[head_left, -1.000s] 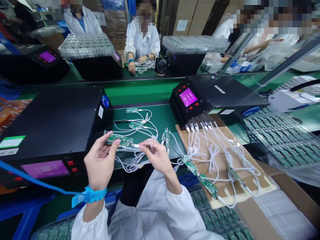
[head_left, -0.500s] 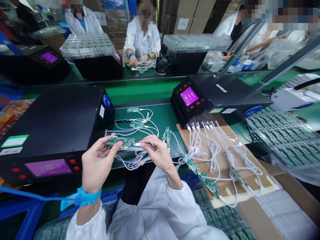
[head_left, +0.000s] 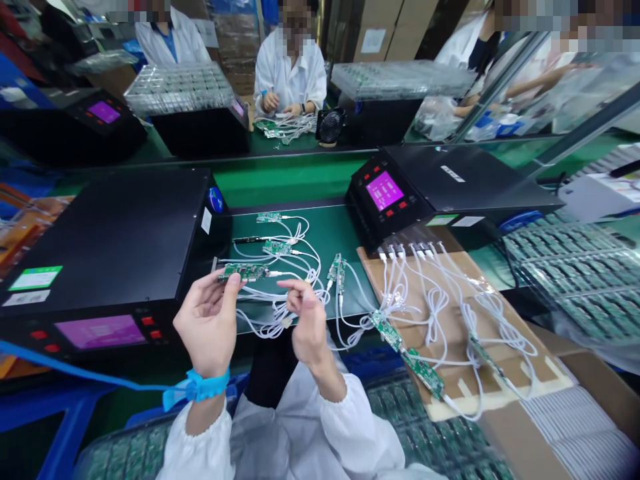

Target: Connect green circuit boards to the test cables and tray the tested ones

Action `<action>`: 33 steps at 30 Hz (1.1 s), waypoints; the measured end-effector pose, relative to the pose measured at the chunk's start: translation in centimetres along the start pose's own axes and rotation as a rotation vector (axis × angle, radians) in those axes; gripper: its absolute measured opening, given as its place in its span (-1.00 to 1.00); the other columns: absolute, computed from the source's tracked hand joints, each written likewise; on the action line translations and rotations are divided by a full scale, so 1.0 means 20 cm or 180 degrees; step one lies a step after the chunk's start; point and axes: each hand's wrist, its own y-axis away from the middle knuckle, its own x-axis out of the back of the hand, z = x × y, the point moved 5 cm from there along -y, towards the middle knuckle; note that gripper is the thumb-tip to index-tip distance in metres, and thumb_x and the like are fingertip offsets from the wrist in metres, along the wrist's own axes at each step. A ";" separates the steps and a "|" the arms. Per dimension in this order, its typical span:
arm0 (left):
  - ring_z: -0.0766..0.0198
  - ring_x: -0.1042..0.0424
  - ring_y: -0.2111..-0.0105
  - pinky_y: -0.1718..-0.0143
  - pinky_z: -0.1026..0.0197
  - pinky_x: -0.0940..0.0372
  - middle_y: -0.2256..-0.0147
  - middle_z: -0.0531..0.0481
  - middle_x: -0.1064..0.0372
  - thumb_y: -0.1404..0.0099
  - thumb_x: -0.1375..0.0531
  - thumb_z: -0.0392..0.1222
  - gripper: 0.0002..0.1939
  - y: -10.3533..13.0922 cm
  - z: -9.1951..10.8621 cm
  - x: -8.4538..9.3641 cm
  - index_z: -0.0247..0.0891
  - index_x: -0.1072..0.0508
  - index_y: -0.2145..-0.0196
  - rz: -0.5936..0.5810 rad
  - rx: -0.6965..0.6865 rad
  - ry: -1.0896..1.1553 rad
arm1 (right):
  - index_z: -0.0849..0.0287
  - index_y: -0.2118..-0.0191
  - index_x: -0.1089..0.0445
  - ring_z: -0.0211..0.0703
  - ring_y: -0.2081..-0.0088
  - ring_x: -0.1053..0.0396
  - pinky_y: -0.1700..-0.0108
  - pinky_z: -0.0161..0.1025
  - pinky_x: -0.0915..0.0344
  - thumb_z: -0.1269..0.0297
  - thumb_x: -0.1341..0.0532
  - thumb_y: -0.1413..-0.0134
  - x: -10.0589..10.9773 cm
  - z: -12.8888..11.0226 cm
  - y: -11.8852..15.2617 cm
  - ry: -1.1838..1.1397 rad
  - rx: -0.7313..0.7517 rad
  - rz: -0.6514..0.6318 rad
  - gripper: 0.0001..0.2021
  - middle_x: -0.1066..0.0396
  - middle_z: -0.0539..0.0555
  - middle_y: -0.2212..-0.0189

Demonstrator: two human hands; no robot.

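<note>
My left hand [head_left: 210,320] pinches a green circuit board [head_left: 247,271] between thumb and fingers, above the green bench. A white cable [head_left: 287,275] is plugged into the board's right end. Just right of it, my right hand [head_left: 310,327] is off the cable, its index finger stretched to the left and the other fingers partly curled, with nothing visible in it. Behind the held board, more circuit boards [head_left: 277,248] with white cables lie on the bench. A pair of circuit boards [head_left: 337,272] rests to the right of my right hand.
A black test unit [head_left: 110,233] stands at left, another black test unit [head_left: 465,180] at right. Cabled boards [head_left: 423,373] lie on a cardboard sheet [head_left: 400,293]. Trays of boards [head_left: 575,267] are at far right. A blue wrist strap [head_left: 197,387] trails leftward. A co-worker [head_left: 290,73] sits opposite.
My right hand has let go of the cable's plug end and drawn back slightly right and down. My left hand still holds the board, a little farther right in view.
</note>
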 end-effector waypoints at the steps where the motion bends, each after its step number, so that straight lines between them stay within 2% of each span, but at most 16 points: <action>1: 0.17 -0.65 0.30 0.23 0.25 -0.55 0.29 -0.07 -0.63 -0.19 -0.44 -0.10 -0.70 0.01 0.01 -0.01 -0.29 -0.61 0.16 0.0041 -0.0100 -0.0001 | 0.13 -0.12 -0.49 -0.25 0.42 -0.20 0.36 -0.24 -0.24 0.11 0.07 -0.53 -0.04 -0.03 0.00 0.0202 0.0109 -0.0049 -0.57 -0.25 0.01 0.42; 3: 0.20 -0.65 0.31 0.23 0.25 -0.54 0.30 -0.05 -0.63 -0.19 -0.43 -0.13 -0.74 0.04 0.01 -0.03 -0.29 -0.61 0.19 0.0097 -0.0291 -0.0052 | 0.10 -0.18 -0.48 -0.24 0.36 -0.29 0.32 -0.25 -0.33 0.24 -0.06 -0.48 -0.10 -0.08 0.00 0.0506 0.0404 -0.0012 -0.66 -0.36 0.05 0.35; 6: 0.21 -0.64 0.33 0.25 0.23 -0.55 0.31 -0.04 -0.63 -0.19 -0.42 -0.14 -0.76 0.07 0.01 -0.04 -0.28 -0.61 0.21 0.0110 -0.0442 -0.0251 | 0.05 -0.20 -0.48 -0.25 0.33 -0.39 0.32 -0.28 -0.41 0.35 -0.17 -0.41 -0.16 -0.13 0.00 0.0521 0.0724 0.0212 -0.66 -0.44 0.07 0.30; 10: 0.22 -0.63 0.35 0.27 0.22 -0.55 0.34 -0.02 -0.63 -0.18 -0.41 -0.17 -0.78 0.09 -0.01 -0.03 -0.27 -0.58 0.23 0.0093 -0.0546 -0.0254 | 0.06 -0.07 -0.56 -0.25 0.32 -0.46 0.30 -0.28 -0.49 0.44 -0.25 -0.31 -0.18 -0.16 0.00 0.0513 0.0748 0.0424 -0.71 -0.53 0.07 0.27; 13: 0.23 -0.64 0.35 0.27 0.25 -0.55 0.32 -0.01 -0.64 -0.18 -0.42 -0.23 -0.81 0.10 -0.02 -0.03 -0.26 -0.59 0.23 0.0012 -0.0582 -0.0061 | 0.10 0.05 -0.59 -0.24 0.33 -0.48 0.30 -0.27 -0.51 0.48 -0.29 -0.24 -0.16 -0.18 0.01 0.0549 0.0745 0.0601 -0.78 -0.52 0.07 0.31; 21: 0.16 -0.64 0.30 0.22 0.15 -0.56 0.28 -0.06 -0.64 -0.22 -0.40 -0.12 -0.77 0.12 -0.06 -0.03 -0.26 -0.61 0.19 -0.0061 -0.0672 -0.0286 | 0.10 0.08 -0.54 -0.23 0.33 -0.50 0.28 -0.25 -0.54 0.46 -0.27 -0.27 -0.17 -0.19 0.00 0.0755 0.0939 0.0702 -0.82 -0.51 0.07 0.31; 26: 0.11 -0.65 0.21 0.12 0.09 -0.55 0.20 -0.09 -0.65 -0.27 -0.37 -0.14 -0.80 0.14 -0.07 -0.03 -0.24 -0.62 0.16 -0.0130 -0.0870 -0.0360 | 0.08 0.10 -0.53 -0.18 0.30 -0.53 0.22 -0.20 -0.55 0.42 -0.24 -0.30 -0.18 -0.18 -0.01 0.0885 0.0967 0.0732 -0.84 -0.53 0.08 0.31; 33: 0.12 -0.64 0.19 0.09 0.09 -0.54 0.17 -0.10 -0.64 -0.33 -0.33 -0.17 -0.82 0.13 -0.06 -0.05 -0.24 -0.61 0.12 -0.0144 -0.1121 -0.0541 | 0.09 0.07 -0.54 -0.19 0.28 -0.51 0.21 -0.22 -0.51 0.45 -0.24 -0.30 -0.18 -0.17 -0.03 0.0814 0.0959 0.0595 -0.82 -0.53 0.08 0.29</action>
